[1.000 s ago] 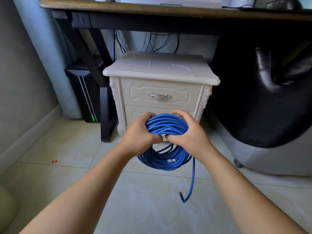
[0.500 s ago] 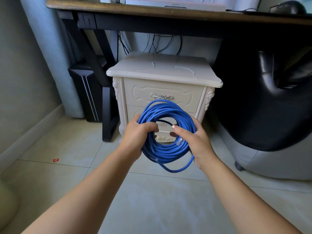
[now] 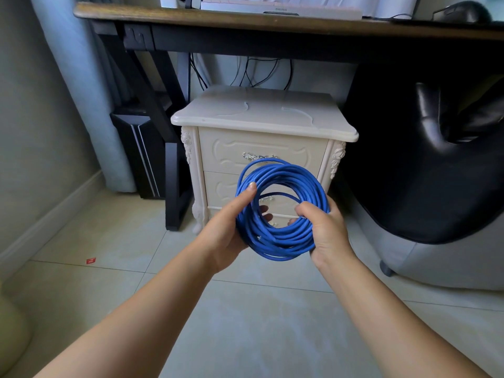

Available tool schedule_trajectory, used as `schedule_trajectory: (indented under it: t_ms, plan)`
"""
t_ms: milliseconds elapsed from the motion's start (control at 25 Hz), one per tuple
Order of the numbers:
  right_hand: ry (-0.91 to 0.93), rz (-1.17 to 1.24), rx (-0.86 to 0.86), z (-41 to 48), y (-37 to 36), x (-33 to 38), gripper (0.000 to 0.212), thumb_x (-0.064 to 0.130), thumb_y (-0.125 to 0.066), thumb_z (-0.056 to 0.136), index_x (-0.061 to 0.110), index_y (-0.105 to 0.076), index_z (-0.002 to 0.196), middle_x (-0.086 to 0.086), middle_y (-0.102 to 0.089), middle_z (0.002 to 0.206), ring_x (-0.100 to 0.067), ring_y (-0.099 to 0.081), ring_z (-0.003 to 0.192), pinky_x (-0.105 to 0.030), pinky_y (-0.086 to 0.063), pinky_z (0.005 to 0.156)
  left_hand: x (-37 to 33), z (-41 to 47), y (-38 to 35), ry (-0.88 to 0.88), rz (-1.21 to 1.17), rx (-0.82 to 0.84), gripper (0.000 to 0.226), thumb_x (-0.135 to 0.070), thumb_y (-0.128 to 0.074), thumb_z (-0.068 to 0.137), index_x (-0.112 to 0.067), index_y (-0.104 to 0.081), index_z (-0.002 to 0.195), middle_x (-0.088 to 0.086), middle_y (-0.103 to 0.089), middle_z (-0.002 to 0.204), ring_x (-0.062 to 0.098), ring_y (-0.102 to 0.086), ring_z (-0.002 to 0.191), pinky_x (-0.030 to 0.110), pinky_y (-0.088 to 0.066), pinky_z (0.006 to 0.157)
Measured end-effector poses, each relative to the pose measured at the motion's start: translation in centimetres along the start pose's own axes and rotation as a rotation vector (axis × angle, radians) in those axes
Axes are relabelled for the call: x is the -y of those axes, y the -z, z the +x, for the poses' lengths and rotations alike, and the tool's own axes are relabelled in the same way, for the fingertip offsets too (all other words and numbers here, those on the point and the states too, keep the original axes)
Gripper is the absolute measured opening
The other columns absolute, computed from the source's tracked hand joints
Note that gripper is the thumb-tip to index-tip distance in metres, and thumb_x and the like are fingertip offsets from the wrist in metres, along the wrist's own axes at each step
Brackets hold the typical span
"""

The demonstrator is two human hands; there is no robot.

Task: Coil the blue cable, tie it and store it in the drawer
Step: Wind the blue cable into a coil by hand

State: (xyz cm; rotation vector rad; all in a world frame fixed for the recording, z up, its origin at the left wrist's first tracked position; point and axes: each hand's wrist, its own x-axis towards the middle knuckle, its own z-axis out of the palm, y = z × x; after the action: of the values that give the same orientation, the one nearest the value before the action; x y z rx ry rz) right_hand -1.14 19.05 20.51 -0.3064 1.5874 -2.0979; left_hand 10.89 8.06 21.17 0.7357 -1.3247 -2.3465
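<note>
Blue and wound into a round coil of many turns, the cable (image 3: 281,241) is gripped by both hands and held upright in the air, in front of the lower part of the nightstand (image 3: 259,113). The coil's left side is clasped by the left hand (image 3: 226,236): the thumb is laid up along the front of the strands, and the fingers are passed behind and can be seen through the ring's opening. The lower right side is held by the right hand (image 3: 327,233), whose fingers are curled round the bundle from the inside. No loose end is seen hanging from the coil.

Behind the ring, the nightstand's upper drawer (image 3: 226,154) and lower drawer (image 3: 222,188) are both shut, and the metal handle of the upper one is partly covered by the top of the coil. The cream nightstand is set on the tiled floor (image 3: 245,323) beneath a dark wooden worktop (image 3: 245,20), on which a pale keyboard (image 3: 281,9) and a black mouse (image 3: 461,12) are placed. A black computer tower (image 3: 141,148) is stood to the left of the nightstand, and a black chair (image 3: 422,159) is seen to its right. A small red scrap (image 3: 90,260) is left on the floor at the left.
</note>
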Motion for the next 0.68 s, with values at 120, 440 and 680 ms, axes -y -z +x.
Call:
schedule_trajectory:
  t_ms: [120,440,680]
  plan:
    - [-0.041,0.099,-0.060,0.2,0.0,0.0,0.020,-0.006,-0.056,0.079,0.011,-0.057,0.090,-0.003,-0.050,0.062,-0.020,-0.052,0.054,-0.029,-0.048,0.052,0.7,-0.1,0.6,-0.061,-0.055,0.270,0.060,-0.049,-0.073,0.079,-0.009,-0.062,0.122,0.011,-0.059,0.124,0.022,-0.057,0.119,0.037,-0.048,0.102]
    - [-0.132,0.314,-0.155,-0.3,-1.6,-1.2,0.020,0.006,-0.058,0.077,0.010,-0.057,0.096,-0.010,-0.055,0.082,-0.032,-0.060,0.082,-0.046,-0.055,0.074,3.5,0.6,-1.7,-0.324,0.064,0.215,0.055,-0.008,-0.074,0.079,-0.002,-0.049,0.128,0.012,-0.065,0.119,0.022,-0.062,0.115,0.030,-0.050,0.096]
    - [-0.190,0.159,-0.079,-2.1,-2.9,-1.8,0.007,0.016,-0.062,0.091,0.015,-0.066,0.098,-0.009,-0.073,0.096,-0.024,-0.071,0.091,-0.042,-0.059,0.081,2.4,1.5,-1.5,-0.280,-0.024,-0.017,0.046,-0.009,-0.072,0.071,0.013,-0.055,0.108,0.020,-0.062,0.095,0.029,-0.063,0.090,0.042,-0.050,0.084]
